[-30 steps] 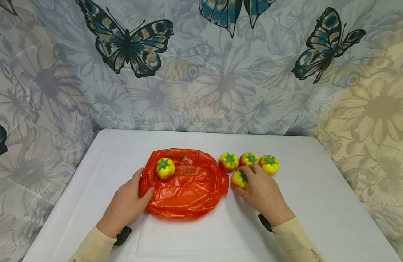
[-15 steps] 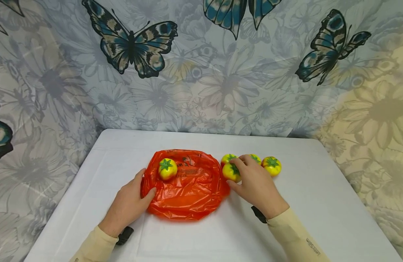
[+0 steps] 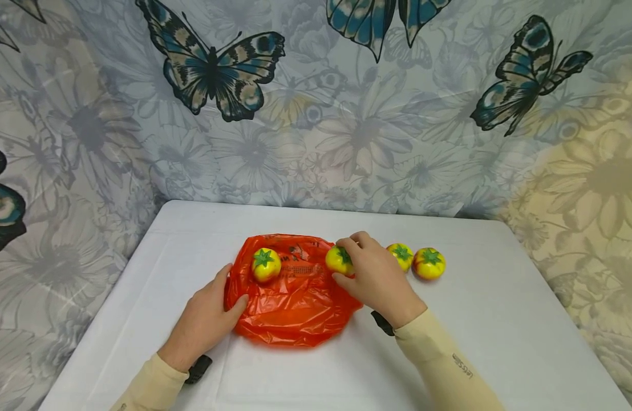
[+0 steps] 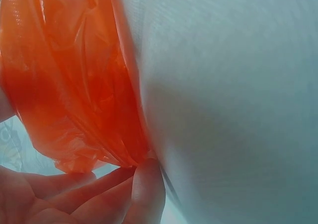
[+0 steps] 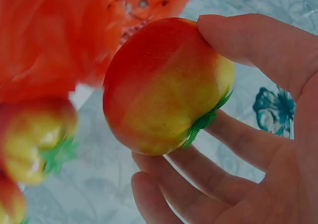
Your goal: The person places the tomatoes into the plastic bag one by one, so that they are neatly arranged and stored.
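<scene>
My right hand [image 3: 377, 279] grips a yellow-and-red toy tomato [image 3: 339, 260] between thumb and fingers, at the right edge of a red plastic bag [image 3: 295, 311]. In the right wrist view, this tomato's green star-shaped leaves face the palm. My left hand [image 3: 205, 317] holds the bag's left edge, thumb on top; in the left wrist view its fingers [image 4: 149, 189] meet the bag's rim. Another tomato [image 3: 266, 265] shows on the left part of the bag.
Two more tomatoes, one [image 3: 401, 257] partly behind my right hand and one [image 3: 429, 263] farther right, sit on the white table [image 3: 475, 319]. A butterfly-patterned cloth [image 3: 357, 137] hangs behind the table.
My right hand has lifted the front tomato from the group and carried it leftward to the bag's right edge. My left hand has stayed at the bag's left edge.
</scene>
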Motion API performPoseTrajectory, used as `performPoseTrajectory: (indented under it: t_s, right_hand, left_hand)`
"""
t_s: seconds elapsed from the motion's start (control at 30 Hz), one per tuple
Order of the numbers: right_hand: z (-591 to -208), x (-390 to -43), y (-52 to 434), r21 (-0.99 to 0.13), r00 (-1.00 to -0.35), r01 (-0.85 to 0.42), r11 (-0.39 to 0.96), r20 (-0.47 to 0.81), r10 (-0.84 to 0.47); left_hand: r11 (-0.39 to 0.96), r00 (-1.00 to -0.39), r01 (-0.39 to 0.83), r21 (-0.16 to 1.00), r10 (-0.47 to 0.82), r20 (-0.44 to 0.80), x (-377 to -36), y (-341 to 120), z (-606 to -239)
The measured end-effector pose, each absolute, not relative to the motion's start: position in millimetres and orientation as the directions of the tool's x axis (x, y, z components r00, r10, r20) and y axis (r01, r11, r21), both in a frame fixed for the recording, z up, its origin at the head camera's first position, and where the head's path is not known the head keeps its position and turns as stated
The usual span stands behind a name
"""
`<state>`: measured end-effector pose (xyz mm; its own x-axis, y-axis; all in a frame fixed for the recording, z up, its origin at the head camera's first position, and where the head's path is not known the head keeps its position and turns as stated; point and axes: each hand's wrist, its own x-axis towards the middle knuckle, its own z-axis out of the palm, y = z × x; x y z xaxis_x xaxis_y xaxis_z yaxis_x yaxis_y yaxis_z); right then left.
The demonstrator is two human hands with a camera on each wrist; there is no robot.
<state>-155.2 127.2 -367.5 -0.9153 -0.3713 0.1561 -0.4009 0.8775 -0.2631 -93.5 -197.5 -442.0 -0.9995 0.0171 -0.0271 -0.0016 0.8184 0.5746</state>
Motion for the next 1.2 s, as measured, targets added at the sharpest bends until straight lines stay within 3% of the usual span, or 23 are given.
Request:
performPoseTrajectory:
  t_s: [1.2]
  right_hand:
    - [-398.7, -195.0, 53.4, -0.182, -0.866, -0.498, 0.848, 0.051, -0.498]
  left_hand:
    - [0.812, -1.000, 0.005, 0.584, 0.016, -0.014, -93.3, -198.2, -443.7]
